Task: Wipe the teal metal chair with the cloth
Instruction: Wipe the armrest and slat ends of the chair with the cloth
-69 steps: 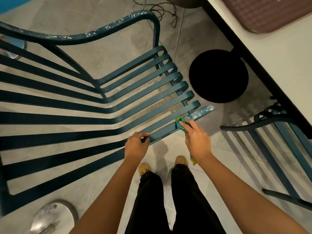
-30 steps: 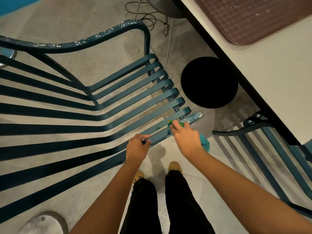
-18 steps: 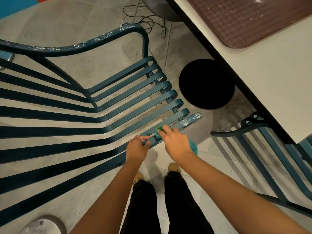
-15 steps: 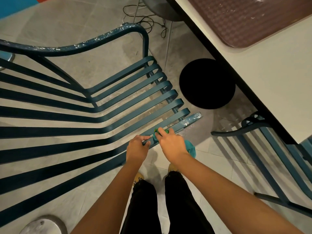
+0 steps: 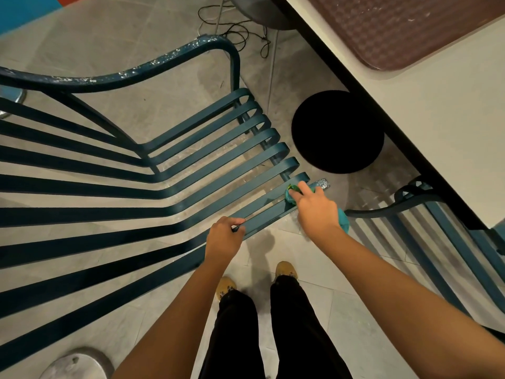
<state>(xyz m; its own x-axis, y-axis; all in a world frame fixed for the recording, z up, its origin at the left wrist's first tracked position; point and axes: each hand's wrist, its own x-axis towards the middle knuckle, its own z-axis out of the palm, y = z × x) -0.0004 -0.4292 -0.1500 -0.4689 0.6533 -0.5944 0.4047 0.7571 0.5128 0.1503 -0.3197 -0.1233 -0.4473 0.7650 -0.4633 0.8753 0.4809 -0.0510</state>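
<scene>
The teal metal chair (image 5: 213, 149) with long slats fills the left and middle of the view, seen from above. My left hand (image 5: 225, 237) grips the nearest slat, fingers curled over its edge. My right hand (image 5: 317, 207) holds a teal-green cloth (image 5: 289, 194) and presses it onto the same slat near its chipped outer end (image 5: 321, 184). Part of the cloth (image 5: 343, 218) hangs out below my palm.
A white table (image 5: 437, 110) with a dark edge and a maroon tray (image 5: 410, 26) runs along the right. A round black base (image 5: 337, 131) stands on the floor beside the chair. A second teal chair (image 5: 420, 214) is at right. Cables (image 5: 235, 28) lie on the grey tiles.
My right hand slid the cloth left along the slat toward my left hand, then back right toward the slat's end. My left hand kept its grip.
</scene>
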